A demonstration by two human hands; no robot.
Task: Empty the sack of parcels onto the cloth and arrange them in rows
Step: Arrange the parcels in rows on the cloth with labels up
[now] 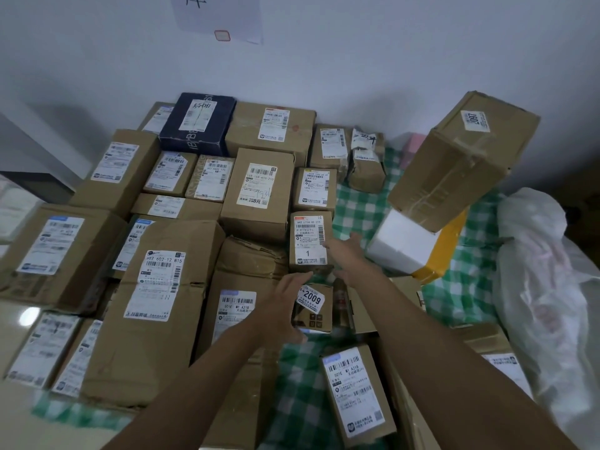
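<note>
Arranging step in hand: a small parcel is being set into the rows.

Nearest, a labelled carton [355, 393] lies loose on the green checked cloth [300, 407]. Beyond it, the small box marked 2009 [313, 308] is gripped by the left hand [285, 306], while the right hand [349, 254] is held flat, fingers straight, against the box labelled 1 [310, 241]. Farther off, rows of parcels [162, 222] reach the wall; the white sack [545, 271] lies at right (seemingly emptied). Next, the 2009 box probably needs aligning behind the row, then the tilted carton [461, 160].
</note>
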